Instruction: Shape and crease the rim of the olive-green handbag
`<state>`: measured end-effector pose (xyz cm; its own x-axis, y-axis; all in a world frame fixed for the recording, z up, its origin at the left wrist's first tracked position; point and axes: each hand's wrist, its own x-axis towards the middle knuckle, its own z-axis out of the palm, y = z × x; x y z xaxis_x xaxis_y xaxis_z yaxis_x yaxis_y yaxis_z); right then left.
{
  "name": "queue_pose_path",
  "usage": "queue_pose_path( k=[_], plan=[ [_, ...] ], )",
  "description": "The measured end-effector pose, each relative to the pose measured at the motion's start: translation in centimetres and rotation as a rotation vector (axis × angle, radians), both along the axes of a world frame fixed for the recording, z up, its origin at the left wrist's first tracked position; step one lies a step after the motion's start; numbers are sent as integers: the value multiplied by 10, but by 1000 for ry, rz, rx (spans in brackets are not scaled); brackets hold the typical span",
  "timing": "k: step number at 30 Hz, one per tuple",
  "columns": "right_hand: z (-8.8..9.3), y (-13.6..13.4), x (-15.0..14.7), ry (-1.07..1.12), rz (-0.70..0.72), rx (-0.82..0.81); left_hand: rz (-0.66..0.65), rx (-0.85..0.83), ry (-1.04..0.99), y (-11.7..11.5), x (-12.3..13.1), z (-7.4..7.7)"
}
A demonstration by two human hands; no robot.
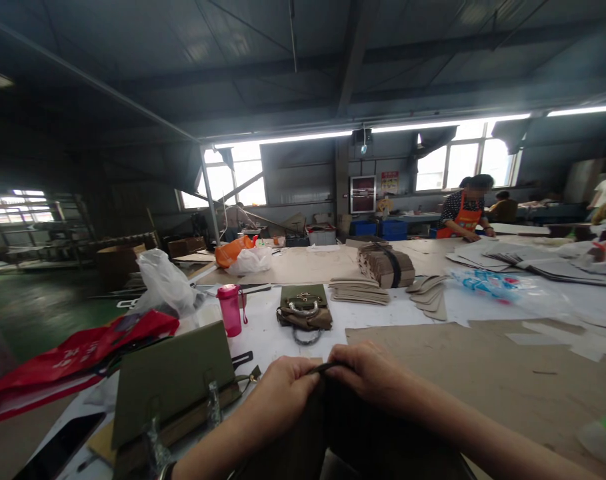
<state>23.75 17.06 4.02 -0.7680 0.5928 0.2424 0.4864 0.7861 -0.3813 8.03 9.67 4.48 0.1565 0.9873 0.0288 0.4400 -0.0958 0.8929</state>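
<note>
A red bag point(77, 360) sprawls along the left edge of the frame, above a dark phone point(60, 447) lying at lower left. A white plastic bag point(165, 283) stands crumpled behind a green bag point(177, 377), whose handles point(213, 403) are wrapped in clear film. A pink cup point(229, 311) stands upright left of centre on the white table point(260, 320), with an orange bag point(233, 252) slumped farther back. At bottom centre, the worker's left hand point(290, 379) pinches one end of a short dark strap point(330, 366) between thumb and curled fingers; just above it in the frame sits a handbag point(304, 310), its handles also wrapped. The strap bridges the gap between the hands, slightly arched, and the right hand point(370, 367) grips its other end, fingers closed and thumb pressed in. What lies below the hands is too dark to make out. Right of centre, flat pieces point(360, 291) are stacked beside a bundle point(387, 265) bound with a black band, and a brown sheet point(453, 373) covers the lower right. At upper right, a co-worker point(467, 210) in an orange apron leans over the work surface, near grey sheets point(527, 257) and blue-printed plastic point(487, 285).
</note>
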Motion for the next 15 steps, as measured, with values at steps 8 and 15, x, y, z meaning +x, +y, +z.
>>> queue_pose_path(
  k=[8, 15],
  plan=[
    [2, 2, 0, -15, 5, 14, -48, -56, -8, 4, -2, 1],
    [5, -2, 7, -64, 7, 162, -125, -81, 52, 8, -3, 0]
  ],
)
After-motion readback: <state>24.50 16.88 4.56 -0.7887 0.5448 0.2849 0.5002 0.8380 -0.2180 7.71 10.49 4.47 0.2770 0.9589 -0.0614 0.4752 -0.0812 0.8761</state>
